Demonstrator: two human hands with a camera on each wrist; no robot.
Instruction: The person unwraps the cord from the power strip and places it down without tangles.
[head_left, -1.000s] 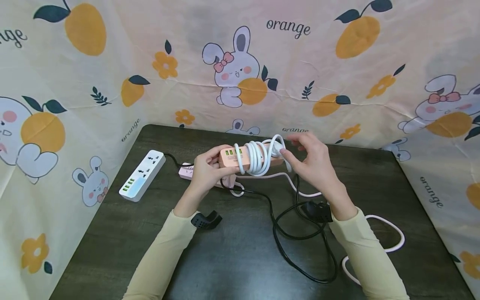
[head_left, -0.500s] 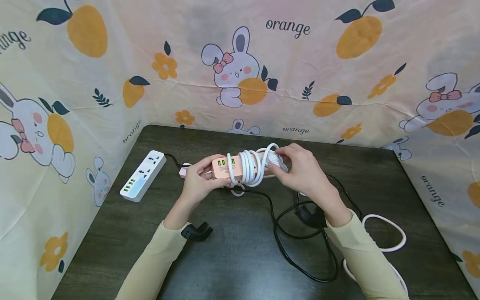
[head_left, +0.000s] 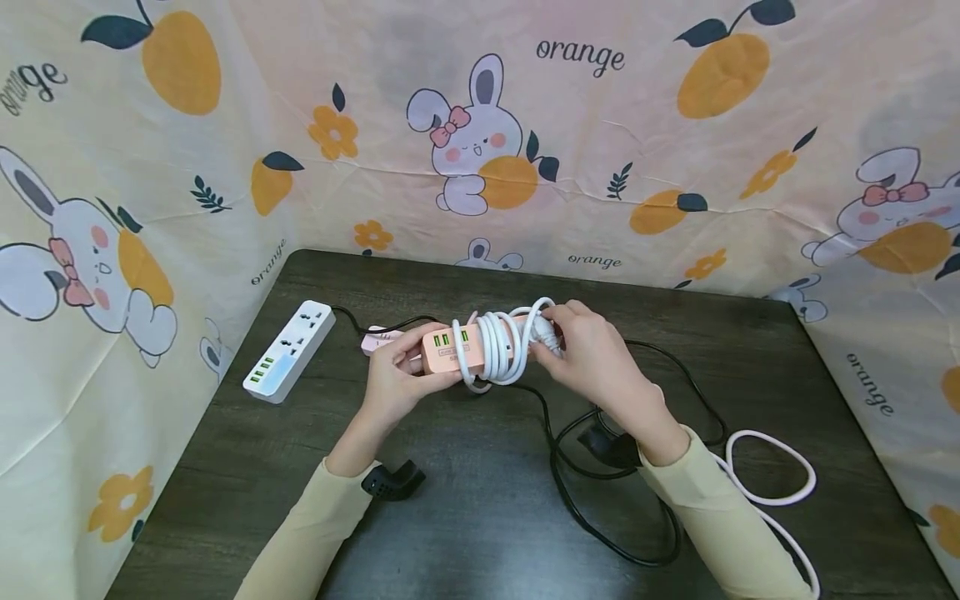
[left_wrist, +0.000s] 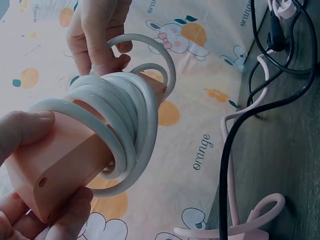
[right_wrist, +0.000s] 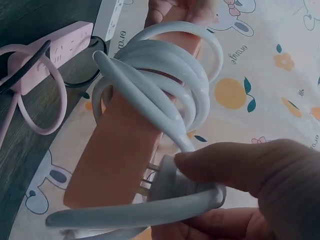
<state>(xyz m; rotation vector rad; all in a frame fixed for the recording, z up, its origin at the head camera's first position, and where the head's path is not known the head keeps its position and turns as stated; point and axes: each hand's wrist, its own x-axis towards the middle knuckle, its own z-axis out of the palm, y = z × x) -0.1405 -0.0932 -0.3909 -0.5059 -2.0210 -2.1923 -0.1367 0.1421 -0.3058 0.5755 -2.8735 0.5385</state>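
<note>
A peach power strip (head_left: 442,353) is held up over the dark table, wrapped round its middle by several turns of thick white cord (head_left: 497,354). My left hand (head_left: 396,375) grips the end beside the USB ports, thumb on one face and fingers beneath in the left wrist view. At the opposite end, my right hand (head_left: 600,358) pinches the cord's white plug (right_wrist: 170,180) between thumb and fingers. Bare metal prongs (right_wrist: 148,176) show between the plug and the strip's face in the right wrist view. A loose bend of cord (right_wrist: 125,216) loops past the plug.
A white power strip (head_left: 291,352) lies at the left. Behind my hands sits a pink power strip (head_left: 377,340), mostly covered. Black cord (head_left: 572,500) with a black plug (head_left: 603,442) and pale pink cord (head_left: 783,502) sprawl rightward. A printed cloth (head_left: 337,208) hangs behind the table.
Both hands have lowered the peach strip toward me and slightly left. My right hand has moved in from the strip's end and now pinches the plug against that end.
</note>
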